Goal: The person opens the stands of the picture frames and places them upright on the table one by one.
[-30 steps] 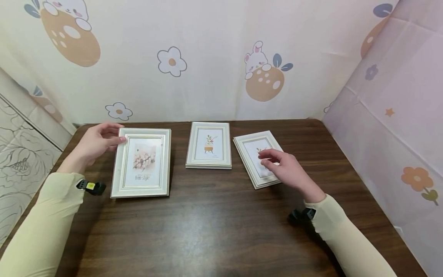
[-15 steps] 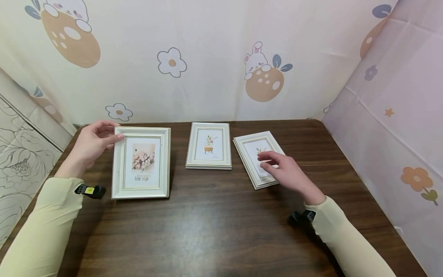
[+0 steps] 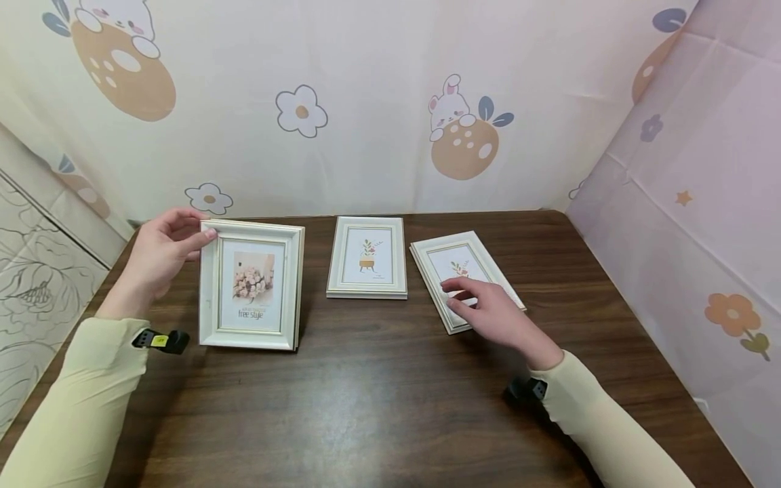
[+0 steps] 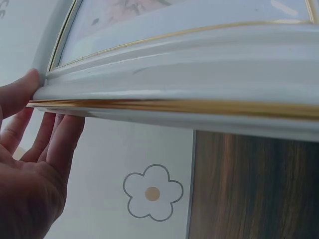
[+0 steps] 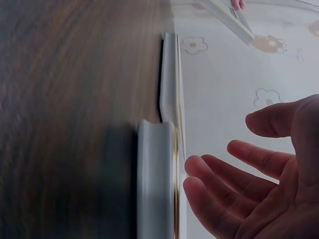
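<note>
My left hand (image 3: 155,257) pinches the upper left corner of a white picture frame (image 3: 251,288) with gold trim, thumb on the front and fingers behind. A picture of pink flowers and the words "free style" show in it. It stands tilted up at the left of the table. In the left wrist view, the edge of this frame (image 4: 174,74) passes close to the camera. My right hand (image 3: 497,315) hovers over a smaller white frame (image 3: 454,257) lying turned on the table, its fingers loosely bent and holding nothing. That hand (image 5: 264,184) is apart from the frame edge (image 5: 155,179).
Another small white frame (image 3: 367,257) with a potted plant print lies flat at the middle back of the dark wooden table (image 3: 342,400). A patterned curtain (image 3: 366,156) hangs behind the table and along its right side.
My left hand has raised the flower picture frame to a steeper tilt, and its top has come up. My right hand has moved slightly left over the right frame.
</note>
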A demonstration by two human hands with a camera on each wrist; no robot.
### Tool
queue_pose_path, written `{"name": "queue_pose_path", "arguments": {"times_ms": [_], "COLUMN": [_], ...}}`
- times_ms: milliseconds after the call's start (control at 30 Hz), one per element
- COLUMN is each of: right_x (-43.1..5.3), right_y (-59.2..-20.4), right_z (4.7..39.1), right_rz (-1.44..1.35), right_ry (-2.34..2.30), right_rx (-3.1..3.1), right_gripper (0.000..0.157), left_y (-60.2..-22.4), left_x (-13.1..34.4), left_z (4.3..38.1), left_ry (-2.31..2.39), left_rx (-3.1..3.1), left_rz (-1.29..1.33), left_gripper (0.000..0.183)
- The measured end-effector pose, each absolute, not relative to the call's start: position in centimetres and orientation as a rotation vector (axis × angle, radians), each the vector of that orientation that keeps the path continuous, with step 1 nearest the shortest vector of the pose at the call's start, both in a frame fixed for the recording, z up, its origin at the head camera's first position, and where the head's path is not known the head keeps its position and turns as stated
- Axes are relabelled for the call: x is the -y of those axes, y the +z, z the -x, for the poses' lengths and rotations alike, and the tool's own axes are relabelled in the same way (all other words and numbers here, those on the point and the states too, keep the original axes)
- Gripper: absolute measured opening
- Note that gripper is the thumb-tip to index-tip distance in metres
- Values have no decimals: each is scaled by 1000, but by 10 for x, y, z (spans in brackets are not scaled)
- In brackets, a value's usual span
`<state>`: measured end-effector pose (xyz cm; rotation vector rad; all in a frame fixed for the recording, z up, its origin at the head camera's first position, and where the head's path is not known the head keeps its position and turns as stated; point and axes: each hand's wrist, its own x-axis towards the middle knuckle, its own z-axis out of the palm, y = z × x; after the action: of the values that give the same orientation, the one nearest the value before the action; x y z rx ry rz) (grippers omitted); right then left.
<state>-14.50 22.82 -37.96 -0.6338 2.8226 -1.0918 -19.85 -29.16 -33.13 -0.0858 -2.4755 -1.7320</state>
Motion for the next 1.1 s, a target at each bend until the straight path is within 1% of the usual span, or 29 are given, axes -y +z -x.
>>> {"name": "queue_pose_path", "arguments": {"times_ms": [300, 533, 800, 1100], "right_x": [-222, -224, -215, -204], "right_y": [-380, -373, -367, -362], "right_z": [141, 141, 141, 143], "right_rz": [672, 692, 745, 831], "right_ry": [-1079, -1062, -1042, -1028], "right_rx": [-2795, -2813, -2779, -2767], "right_gripper": [31, 31, 33, 31], "left_y": [-328, -323, -320, -318], "left_x": [286, 278, 268, 256], "left_z": [192, 189, 186, 185], "left_ry": [-1881, -1985, -2061, -2136], "left_rx": [2332, 2222, 2138, 2040], "left_rz": [151, 277, 378, 510], "left_gripper": [23, 28, 27, 27]}}
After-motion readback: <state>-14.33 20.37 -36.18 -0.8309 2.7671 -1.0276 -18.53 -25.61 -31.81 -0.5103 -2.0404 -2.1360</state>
